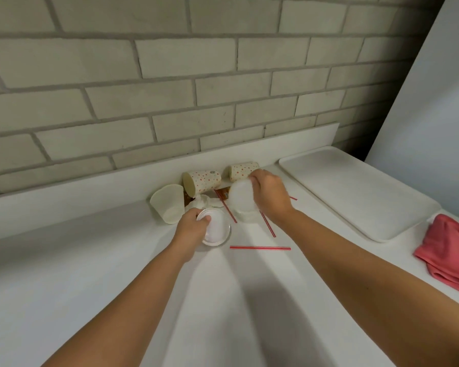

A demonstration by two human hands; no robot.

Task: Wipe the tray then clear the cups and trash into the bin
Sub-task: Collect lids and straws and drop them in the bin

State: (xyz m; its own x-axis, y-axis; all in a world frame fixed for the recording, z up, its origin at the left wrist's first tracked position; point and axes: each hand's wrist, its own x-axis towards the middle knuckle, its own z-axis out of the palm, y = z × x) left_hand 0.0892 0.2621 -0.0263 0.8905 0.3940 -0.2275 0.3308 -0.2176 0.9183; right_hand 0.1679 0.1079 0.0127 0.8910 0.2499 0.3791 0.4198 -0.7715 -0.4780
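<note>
Now left hand fingers grip a lid; right hand fingers clasp a clear cup.

White counter against a brick wall; I see the left hand pinching the rim of a clear plastic lid and the right hand gripping a blurred clear lid raised over a white cup. Behind them lie two dotted paper cups on their sides and a plain cup tipped over, with crumpled white scraps and red-striped straws, one straw lying alone nearer me. To the right, the white tray sits bare, a red cloth bunched just beside its near corner.
</note>
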